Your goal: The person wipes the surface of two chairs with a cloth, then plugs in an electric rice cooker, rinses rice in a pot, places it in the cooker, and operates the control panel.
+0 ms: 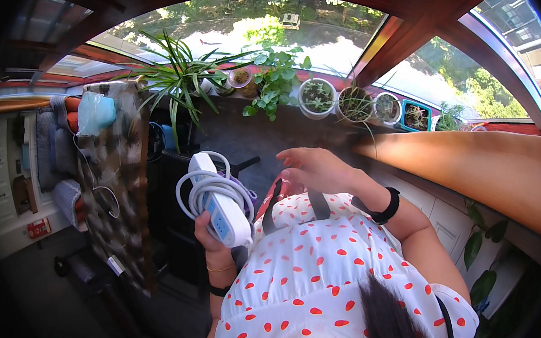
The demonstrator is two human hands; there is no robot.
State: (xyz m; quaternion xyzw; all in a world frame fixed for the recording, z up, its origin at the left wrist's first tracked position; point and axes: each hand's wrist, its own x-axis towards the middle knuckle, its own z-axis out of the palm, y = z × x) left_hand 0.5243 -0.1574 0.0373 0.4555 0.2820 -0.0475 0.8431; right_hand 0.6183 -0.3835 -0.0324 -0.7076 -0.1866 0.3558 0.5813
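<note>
My left hand [210, 233] grips a white power strip [223, 215] with blue socket panels, low and left of my body. Its grey-white cord [197, 194] is wound around the strip in several loops. Something purple shows behind the coils, mostly hidden. My right hand [313, 167] is raised in front of my waist, holding nothing, with fingers partly spread and bent. Close below that hand is a dark strap [317, 205] lying over my white dress with red dots.
Potted plants, including a spider plant [189, 74] and a white pot [317, 99], line the windowsill ahead. At left stands a cloth-covered table [112, 175] bearing a light-blue plastic-wrapped item [96, 113] and a white cable [93, 174]. A brown ledge [480, 161] runs along the right.
</note>
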